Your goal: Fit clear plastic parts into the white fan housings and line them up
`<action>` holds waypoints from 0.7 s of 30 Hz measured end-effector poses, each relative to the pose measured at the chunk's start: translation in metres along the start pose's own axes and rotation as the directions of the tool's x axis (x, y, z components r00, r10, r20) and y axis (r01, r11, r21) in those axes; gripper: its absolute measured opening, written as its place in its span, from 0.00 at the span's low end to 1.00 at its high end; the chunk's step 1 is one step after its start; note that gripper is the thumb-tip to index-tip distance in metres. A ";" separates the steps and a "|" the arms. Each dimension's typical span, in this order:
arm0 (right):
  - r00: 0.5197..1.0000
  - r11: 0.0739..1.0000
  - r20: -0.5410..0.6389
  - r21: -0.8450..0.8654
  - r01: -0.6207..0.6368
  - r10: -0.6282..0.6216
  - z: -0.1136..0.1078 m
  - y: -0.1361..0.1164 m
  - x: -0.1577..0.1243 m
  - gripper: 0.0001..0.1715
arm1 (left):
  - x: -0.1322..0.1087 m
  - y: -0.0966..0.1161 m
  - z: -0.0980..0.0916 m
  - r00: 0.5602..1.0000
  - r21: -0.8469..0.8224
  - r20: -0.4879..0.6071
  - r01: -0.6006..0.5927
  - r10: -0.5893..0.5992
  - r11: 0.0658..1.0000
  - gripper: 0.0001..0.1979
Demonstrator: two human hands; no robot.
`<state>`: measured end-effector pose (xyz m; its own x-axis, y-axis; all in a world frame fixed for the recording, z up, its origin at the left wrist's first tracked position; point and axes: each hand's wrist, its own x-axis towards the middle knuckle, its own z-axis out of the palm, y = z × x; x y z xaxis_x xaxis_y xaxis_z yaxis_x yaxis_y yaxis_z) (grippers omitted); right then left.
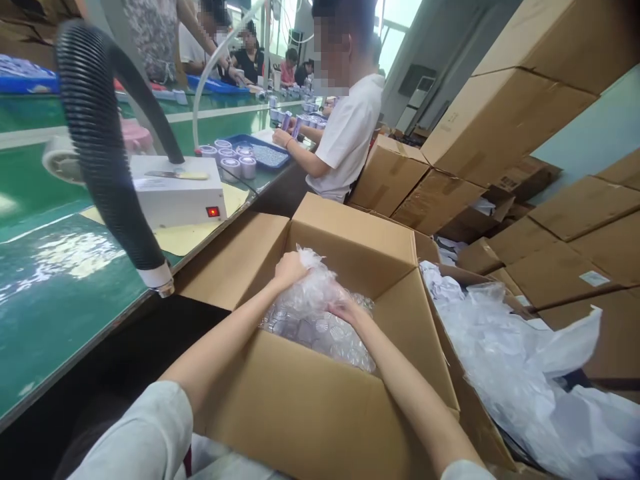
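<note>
An open cardboard box (310,390) stands in front of me with its flaps folded out. Inside lie several clear, round plastic pieces (327,333), partly under crumpled clear plastic film (313,283). At the film's left side, my left hand (291,269) is closed on a bunched part of it. My right hand (345,303) grips the film from the right, its fingertips partly hidden in the folds. Both hands are within the box opening, above the round pieces.
A green workbench (45,300) runs along the left, bearing a white machine (175,193) with a black flexible hose (95,133). Another box with crumpled plastic bags (520,353) adjoins on the right. A co-worker in white (350,133) sits ahead beside stacked cartons (480,127).
</note>
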<state>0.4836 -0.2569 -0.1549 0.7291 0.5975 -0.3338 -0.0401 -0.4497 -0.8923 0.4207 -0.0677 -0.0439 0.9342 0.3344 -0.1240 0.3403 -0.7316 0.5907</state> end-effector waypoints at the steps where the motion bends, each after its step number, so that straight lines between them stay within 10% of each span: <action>1: 0.999 0.991 0.038 -0.131 0.003 0.002 0.003 0.011 0.001 0.19 | 0.004 -0.005 -0.001 1.000 0.036 -0.003 0.012 -0.012 0.999 0.20; 6: 0.957 0.714 0.284 -0.682 0.159 0.058 0.031 0.075 -0.013 0.14 | 0.019 -0.031 0.001 1.000 0.177 0.020 0.015 -0.019 0.984 0.22; 12: 0.814 0.388 0.566 -0.785 0.482 0.134 0.044 0.131 -0.026 0.17 | 0.023 -0.038 0.016 0.995 0.206 0.097 -0.026 0.006 0.978 0.22; 16: 0.733 0.346 0.667 -0.724 0.597 0.130 0.039 0.145 -0.014 0.15 | 0.028 -0.035 0.017 0.986 0.200 0.167 -0.027 -0.007 0.980 0.16; 21: 0.760 0.437 0.643 -0.711 0.550 0.089 0.042 0.148 -0.003 0.12 | 0.030 -0.037 0.016 0.979 0.185 0.205 -0.020 -0.019 0.982 0.17</action>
<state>0.4472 -0.2977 -0.2988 0.1114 0.8413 -0.5290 0.8698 -0.3400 -0.3576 0.4382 -0.0405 -0.0822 0.9297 0.2190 -0.2962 0.3354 -0.8357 0.4349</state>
